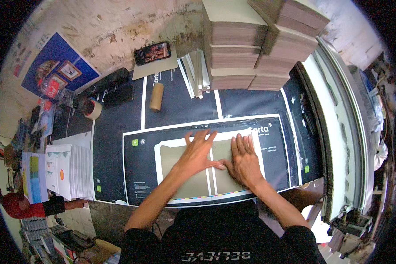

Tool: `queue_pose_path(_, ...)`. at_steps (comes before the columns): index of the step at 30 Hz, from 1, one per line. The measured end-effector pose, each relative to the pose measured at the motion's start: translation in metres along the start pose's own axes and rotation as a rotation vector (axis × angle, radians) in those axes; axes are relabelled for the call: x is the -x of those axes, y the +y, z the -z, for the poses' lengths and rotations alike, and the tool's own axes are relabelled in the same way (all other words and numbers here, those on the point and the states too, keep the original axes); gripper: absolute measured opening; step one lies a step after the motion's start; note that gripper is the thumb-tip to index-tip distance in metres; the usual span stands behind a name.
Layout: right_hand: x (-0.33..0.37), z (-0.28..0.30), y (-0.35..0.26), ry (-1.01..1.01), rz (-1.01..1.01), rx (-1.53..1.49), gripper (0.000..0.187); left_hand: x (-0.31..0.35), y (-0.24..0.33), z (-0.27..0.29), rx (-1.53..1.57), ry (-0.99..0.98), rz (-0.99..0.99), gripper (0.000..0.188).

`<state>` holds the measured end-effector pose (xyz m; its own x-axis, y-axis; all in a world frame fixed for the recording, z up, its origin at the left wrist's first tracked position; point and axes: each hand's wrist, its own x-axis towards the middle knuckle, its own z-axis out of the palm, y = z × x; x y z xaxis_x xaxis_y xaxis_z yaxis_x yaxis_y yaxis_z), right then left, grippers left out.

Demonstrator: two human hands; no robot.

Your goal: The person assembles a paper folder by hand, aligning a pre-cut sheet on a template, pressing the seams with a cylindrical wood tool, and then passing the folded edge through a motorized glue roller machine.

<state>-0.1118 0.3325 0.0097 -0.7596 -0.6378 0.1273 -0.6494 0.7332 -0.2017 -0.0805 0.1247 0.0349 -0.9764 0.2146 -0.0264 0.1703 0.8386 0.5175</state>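
Two grey-brown boards, a left one (pixel 176 160) and a right one (pixel 226 187), lie side by side on a white-edged paper sheet. A narrow strip (pixel 211 185) runs between them, with white lines along it. My left hand (pixel 196 154) rests across the left board and the strip, fingers spread toward the far edge and thumb pointing right. On the right board, my right hand (pixel 245 165) lies flat with fingers pointing away, its thumb close to the left thumb. Both hands are open and hold nothing. A large dark printed sheet (pixel 275 169) lies underneath.
Tall stacks of cut boards (pixel 233 57) stand at the back right. Behind my hands are a brown cylinder (pixel 156 97), a phone (pixel 152 53) and a tape roll (pixel 92 109). White stacked sheets (pixel 70 171) sit left; a long machine (pixel 345 132) borders the right. Another person's hand (pixel 77 203) shows lower left.
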Motion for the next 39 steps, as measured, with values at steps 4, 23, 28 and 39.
queue_pose_path(4,0.004,0.014,0.007,-0.054,-0.069,-0.209,0.07,-0.022,0.009,-0.012,-0.056,-0.02,-0.04,0.128)
queue_pose_path(23,0.022,0.024,0.014,0.156,-0.554,-0.486,0.05,-0.069,0.022,0.011,-0.188,-0.062,-0.433,0.147)
queue_pose_path(28,0.033,0.014,-0.015,0.237,-0.429,-0.372,0.043,-0.092,0.029,0.012,-0.471,-0.294,-0.616,0.145)
queue_pose_path(39,0.052,-0.014,-0.042,0.094,-0.311,-0.196,0.068,-0.046,-0.024,-0.015,-0.304,-0.046,-0.519,0.058)
